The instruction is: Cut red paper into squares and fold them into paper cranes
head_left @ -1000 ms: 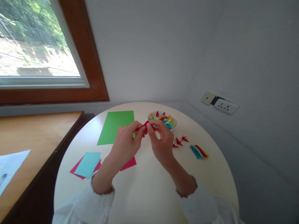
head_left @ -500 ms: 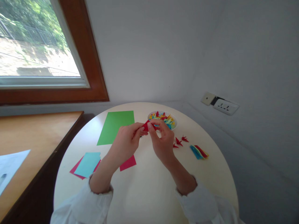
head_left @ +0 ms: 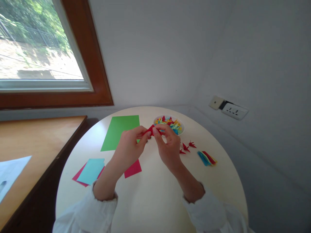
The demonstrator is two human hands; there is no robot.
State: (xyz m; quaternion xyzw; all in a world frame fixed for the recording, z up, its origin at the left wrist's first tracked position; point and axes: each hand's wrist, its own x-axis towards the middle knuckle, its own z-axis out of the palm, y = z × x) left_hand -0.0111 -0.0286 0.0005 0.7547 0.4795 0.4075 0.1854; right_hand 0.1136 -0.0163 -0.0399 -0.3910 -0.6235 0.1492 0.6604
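Note:
A small folded piece of red paper (head_left: 151, 129) is held above the table between both hands. My left hand (head_left: 132, 139) pinches its left side between thumb and fingers. With thumb and forefinger, my right hand (head_left: 169, 142) grips the right side; the fingers hide part of the folds. Just beyond the right hand stands a round bowl (head_left: 182, 128) full of small folded paper pieces in several colours. Red paper cranes (head_left: 186, 147) lie right of that hand. Under the left wrist, a red paper sheet (head_left: 133, 169) shows in part.
A green sheet (head_left: 119, 131) lies at the back left of the round white table (head_left: 155, 200). Light blue paper (head_left: 91, 171) rests on red sheets at the left. Coloured paper strips (head_left: 206, 158) fan out at the right. A wooden desk (head_left: 43, 139) stands to the left.
My left hand has shifted slightly and its fingers have straightened a little along the red paper. More of the paper's folded upper side shows. My right hand has barely moved.

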